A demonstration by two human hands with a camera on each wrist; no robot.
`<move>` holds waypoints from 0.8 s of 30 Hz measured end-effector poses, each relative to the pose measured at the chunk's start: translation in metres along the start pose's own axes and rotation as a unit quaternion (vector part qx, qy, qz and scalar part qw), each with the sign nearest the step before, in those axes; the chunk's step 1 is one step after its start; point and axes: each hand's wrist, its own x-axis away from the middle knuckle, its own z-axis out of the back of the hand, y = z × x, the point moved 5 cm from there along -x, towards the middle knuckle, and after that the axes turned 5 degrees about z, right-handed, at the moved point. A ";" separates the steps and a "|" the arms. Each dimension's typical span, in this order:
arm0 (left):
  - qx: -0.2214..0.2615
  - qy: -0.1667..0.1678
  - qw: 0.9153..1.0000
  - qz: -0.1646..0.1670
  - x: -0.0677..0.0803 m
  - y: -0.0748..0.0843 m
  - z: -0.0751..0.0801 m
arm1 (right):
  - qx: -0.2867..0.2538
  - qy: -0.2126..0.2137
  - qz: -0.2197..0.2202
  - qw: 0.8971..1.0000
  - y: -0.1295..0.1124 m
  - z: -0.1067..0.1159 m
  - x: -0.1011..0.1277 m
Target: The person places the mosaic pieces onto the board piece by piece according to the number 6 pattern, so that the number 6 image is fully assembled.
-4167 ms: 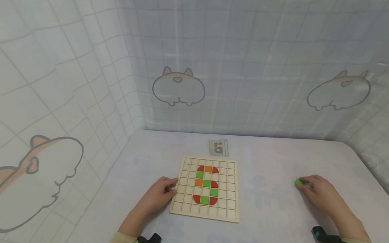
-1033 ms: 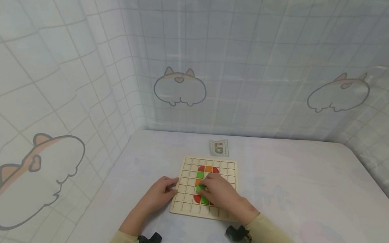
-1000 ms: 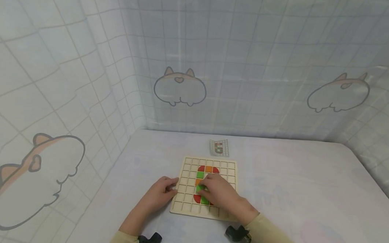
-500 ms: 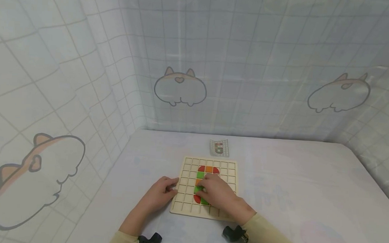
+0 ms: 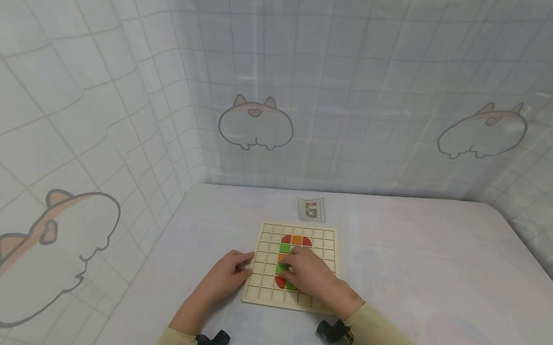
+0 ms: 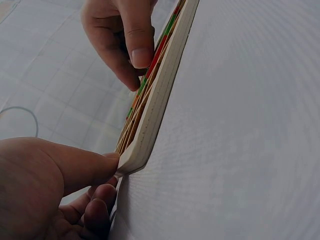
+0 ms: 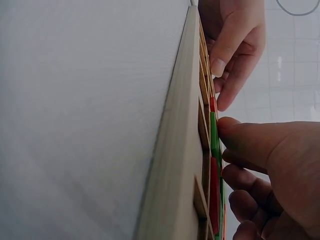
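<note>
In the head view my left hand (image 5: 228, 274) grips the left edge of a pale wooden grid board (image 5: 258, 295), its thumb on top of the edge in the left wrist view. Over the middle of the board is my right hand (image 5: 312, 273), with thumb and index finger pinching a green square tile (image 5: 281, 269) at a cell below an orange tile (image 5: 282, 258). Red rounded tiles (image 5: 286, 239), another orange tile (image 5: 297, 240) and a green tile (image 5: 285, 248) sit in cells above. My right hand covers several tiles to its right.
A small patterned card (image 5: 311, 210) lies behind the board on the white tabletop (image 5: 417, 263). A grid-patterned curtain with animal drawings (image 5: 256, 124) encloses the back and sides.
My right hand has come from the right side of the table to the board with the green tile. Over the last second it shifts the tile slightly left. My left hand stays at the edge.
</note>
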 end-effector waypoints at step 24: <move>-0.001 0.002 1.000 -0.022 0.000 -0.003 0.001 | -0.017 0.015 0.000 1.000 0.008 0.009 0.006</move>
